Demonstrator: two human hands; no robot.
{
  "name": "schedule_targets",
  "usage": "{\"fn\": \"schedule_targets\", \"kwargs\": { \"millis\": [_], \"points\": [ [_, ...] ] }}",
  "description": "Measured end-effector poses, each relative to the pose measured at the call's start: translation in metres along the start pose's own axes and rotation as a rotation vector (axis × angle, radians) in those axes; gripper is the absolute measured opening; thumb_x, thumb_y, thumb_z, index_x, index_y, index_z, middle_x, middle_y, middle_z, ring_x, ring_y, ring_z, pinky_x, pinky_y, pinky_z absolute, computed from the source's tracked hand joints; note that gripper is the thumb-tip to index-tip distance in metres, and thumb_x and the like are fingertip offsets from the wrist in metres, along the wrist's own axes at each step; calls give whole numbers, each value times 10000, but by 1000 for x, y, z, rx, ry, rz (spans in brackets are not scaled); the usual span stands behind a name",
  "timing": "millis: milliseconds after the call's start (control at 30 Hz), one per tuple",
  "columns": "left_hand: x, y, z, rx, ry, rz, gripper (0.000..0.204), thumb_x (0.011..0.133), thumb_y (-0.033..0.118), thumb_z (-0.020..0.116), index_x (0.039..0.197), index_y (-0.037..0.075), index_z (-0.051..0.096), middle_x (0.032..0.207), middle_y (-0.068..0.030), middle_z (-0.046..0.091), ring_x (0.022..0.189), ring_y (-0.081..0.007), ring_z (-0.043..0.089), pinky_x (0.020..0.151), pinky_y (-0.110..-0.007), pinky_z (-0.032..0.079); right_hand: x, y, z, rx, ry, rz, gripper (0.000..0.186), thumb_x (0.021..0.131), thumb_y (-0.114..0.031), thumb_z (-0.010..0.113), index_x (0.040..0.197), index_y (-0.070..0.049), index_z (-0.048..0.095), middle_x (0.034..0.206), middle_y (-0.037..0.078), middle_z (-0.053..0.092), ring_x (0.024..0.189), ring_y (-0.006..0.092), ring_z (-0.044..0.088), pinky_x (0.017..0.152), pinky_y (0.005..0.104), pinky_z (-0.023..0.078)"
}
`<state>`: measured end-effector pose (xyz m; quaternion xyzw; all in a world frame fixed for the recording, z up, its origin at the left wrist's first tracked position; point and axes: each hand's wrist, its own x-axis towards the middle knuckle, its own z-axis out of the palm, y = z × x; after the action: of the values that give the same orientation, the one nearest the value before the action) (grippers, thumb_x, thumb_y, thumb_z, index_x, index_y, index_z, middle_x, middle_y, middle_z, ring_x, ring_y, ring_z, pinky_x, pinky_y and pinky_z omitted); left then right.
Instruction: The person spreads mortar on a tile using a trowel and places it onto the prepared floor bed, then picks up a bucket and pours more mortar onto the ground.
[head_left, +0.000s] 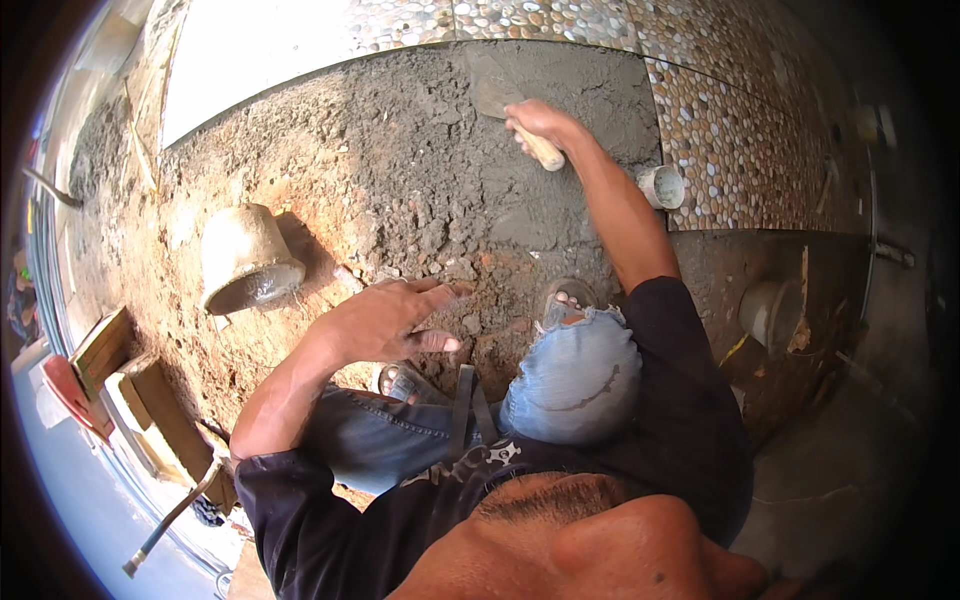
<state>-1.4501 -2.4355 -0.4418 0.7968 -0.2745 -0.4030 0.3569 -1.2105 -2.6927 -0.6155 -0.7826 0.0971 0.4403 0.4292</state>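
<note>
My right hand (548,122) is closed around the wooden handle of a trowel (545,152). The trowel's blade lies against wet grey mortar (600,105) at the far edge of the bed, and the blade blends into its colour. My left hand (395,318) is in front of my left knee, holding nothing, with its fingers apart over the rough ground. Pebble-patterned tiles (725,150) border the mortar at the far side and the right. A short white pipe end (664,187) stands at the tile's edge, near my right forearm.
A mortar-crusted bucket (240,250) lies tipped over at left. Several boxes (150,400) and a hammer (175,512) are at lower left. Another bucket (770,312) stands in shade at right. My sandalled foot (568,298) rests beside the mortar.
</note>
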Motion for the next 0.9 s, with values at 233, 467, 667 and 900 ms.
{"fn": "schedule_targets", "kwargs": {
  "millis": [233, 467, 667, 900],
  "points": [
    [-2, -1, 1, 17, 24, 22, 711, 872, 586, 525, 1377, 95, 428, 1235, -201, 566, 1086, -398, 576, 929, -474, 466, -48, 88, -73, 153, 36, 122, 432, 967, -434, 425, 1128, -51, 540, 664, 11, 494, 503, 121, 483, 417, 296, 425],
    [7, -2, -1, 22, -36, 10, 705, 885, 574, 511, 1382, 83, 412, 1258, -221, 547, 1065, -415, 579, 927, -480, 460, -73, 65, -18, -79, -385, 130, 399, 973, -428, 408, 1048, -63, 550, 581, -10, 452, 403, 98, 438, 339, 269, 364],
    [17, 6, -18, 6, -62, -97, 725, 873, 591, 521, 1390, 95, 408, 1260, -227, 547, 1071, -418, 579, 919, -474, 462, -102, 77, -14, -575, -329, -66, 433, 972, -376, 391, 1089, 10, 548, 734, 107, 554, 565, 217, 552, 508, 386, 481],
    [44, -17, -8, -141, -150, -159, 730, 862, 631, 515, 1391, 137, 419, 1324, -165, 534, 1172, -382, 545, 969, -458, 458, -176, 213, -19, -415, 195, -163, 392, 954, -371, 448, 936, 9, 538, 888, 232, 612, 732, 363, 624, 637, 460, 483]
  ]
}}
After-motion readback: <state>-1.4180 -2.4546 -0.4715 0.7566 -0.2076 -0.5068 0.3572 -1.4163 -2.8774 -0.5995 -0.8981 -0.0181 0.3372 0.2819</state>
